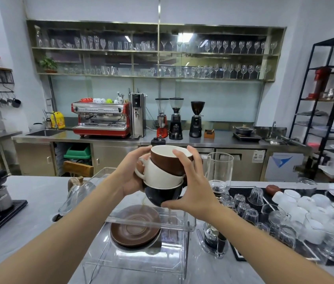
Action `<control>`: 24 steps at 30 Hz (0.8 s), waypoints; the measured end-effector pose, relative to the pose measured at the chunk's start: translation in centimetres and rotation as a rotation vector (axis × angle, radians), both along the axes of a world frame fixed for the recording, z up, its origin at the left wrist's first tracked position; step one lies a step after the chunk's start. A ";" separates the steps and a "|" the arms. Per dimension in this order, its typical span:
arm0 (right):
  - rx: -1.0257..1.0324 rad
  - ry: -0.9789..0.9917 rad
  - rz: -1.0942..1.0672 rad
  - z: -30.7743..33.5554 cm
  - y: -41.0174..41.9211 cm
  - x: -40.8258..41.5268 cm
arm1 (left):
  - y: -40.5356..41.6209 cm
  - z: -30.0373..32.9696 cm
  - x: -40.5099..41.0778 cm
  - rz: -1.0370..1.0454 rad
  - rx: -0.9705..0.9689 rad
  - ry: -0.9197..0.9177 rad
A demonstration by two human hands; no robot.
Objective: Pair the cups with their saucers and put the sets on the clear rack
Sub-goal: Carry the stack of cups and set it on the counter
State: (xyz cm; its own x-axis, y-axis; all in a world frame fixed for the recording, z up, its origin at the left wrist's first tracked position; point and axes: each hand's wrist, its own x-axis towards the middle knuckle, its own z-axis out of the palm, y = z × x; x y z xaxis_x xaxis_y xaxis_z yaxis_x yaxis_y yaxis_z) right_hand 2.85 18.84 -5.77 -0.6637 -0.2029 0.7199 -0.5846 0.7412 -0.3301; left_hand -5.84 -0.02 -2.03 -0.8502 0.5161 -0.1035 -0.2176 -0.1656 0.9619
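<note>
Above the clear rack (141, 261), both hands hold a nested stack: brown cup (169, 161), white cup (157, 176), black cup (162, 194). Left hand (130, 174) and right hand (190, 181) have fingers curled around it. Brown saucers (134, 229) lie stacked on the rack.

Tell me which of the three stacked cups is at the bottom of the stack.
The black cup. It sits lowest, under the white cup, with the brown cup on top. Both hands hold the stack above the brown saucers.
</note>
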 end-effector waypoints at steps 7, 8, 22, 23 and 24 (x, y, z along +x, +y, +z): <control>0.005 0.049 -0.006 2.4 0.3 0.6 | -0.1 2.1 0.5 -0.021 0.051 0.085; 0.009 0.059 -0.006 2.8 0.6 0.8 | 0.2 2.5 0.6 -0.030 0.059 0.104; 0.062 0.145 -0.102 7.8 11.5 7.2 | 12.3 6.8 5.4 -0.159 0.218 0.139; 0.063 0.138 -0.107 7.7 12.4 7.5 | 13.2 6.6 5.7 -0.162 0.231 0.133; 0.063 0.131 -0.110 7.4 13.3 7.8 | 14.0 6.4 6.0 -0.165 0.242 0.125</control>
State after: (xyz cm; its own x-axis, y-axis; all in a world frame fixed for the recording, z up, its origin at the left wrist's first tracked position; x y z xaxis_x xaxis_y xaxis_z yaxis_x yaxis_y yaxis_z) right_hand 10.62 32.15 1.63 -0.5856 -0.1817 0.7900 -0.5335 0.8201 -0.2069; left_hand 0.17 14.02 4.33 -0.7513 0.6451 0.1393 -0.1427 -0.3649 0.9200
